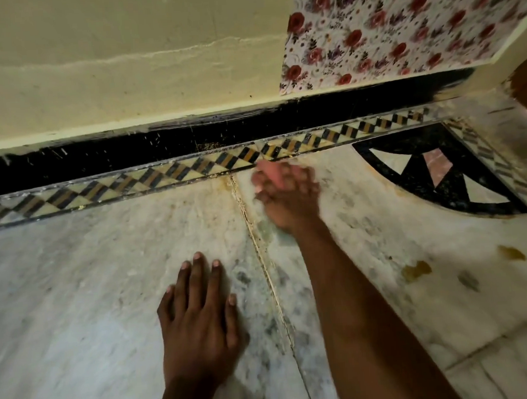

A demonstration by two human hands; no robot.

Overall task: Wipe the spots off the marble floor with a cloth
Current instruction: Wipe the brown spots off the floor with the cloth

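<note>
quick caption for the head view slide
Right hand scrubs marble floor with pink cloth; left hand braces flat.

Two bare forearms are seen entering from the bottom edge; no sleeve, watch, ring or bracelet is shown on either. Left hand [198, 320]: four fingers and thumb are visible from the back, nails cut short and unpainted, knuckle creases resolved. Right hand [286, 191]: rendered with heavy blur, so finger detail and nails cannot be made out. Fine hair is visible along the right forearm.
</note>
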